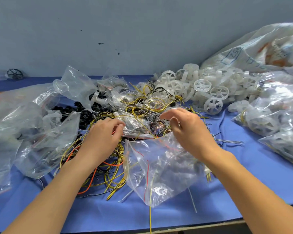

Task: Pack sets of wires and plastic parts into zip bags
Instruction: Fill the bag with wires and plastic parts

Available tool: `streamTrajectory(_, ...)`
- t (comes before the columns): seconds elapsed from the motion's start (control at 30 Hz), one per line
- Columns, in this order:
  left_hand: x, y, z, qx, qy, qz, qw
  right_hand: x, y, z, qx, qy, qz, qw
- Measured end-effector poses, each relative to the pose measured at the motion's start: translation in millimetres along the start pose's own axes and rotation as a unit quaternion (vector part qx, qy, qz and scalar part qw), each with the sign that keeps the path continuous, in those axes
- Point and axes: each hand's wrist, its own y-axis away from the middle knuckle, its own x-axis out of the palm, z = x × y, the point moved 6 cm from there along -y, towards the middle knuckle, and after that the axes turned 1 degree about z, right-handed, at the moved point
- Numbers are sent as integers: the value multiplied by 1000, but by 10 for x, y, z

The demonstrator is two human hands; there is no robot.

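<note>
left hand [102,132] is pinching a small clear zip bag [134,127]; right hand [188,127], fingers curled open, is hovering just right of it.

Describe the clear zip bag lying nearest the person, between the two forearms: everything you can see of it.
The clear zip bag is thin, glossy, wrinkled plastic with a red zip line near its far end. It lies slack on the blue cloth, partly over the tangle of yellow, orange and black wires. A few thin red and yellow wire strands show through it; whether they lie inside is unclear. The right hand hovers over its far edge, fingers curled; contact is unclear. The left hand is beside it, pinching a smaller bag.
</note>
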Motion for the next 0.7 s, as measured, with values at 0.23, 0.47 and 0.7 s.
streamTrajectory(0.23, 12, 50, -40, 21, 13, -12, 1000, 90, 143, -897, 239, 192, 139, 942)
streamTrajectory(0.47, 76, 33, -60, 43, 32, 1, 999, 102, 126, -965, 269, 188, 176, 928)
streamTrajectory(0.7, 91, 323, -690, 183, 156, 70, 968, 46, 78, -1067, 308, 25, 181, 934)
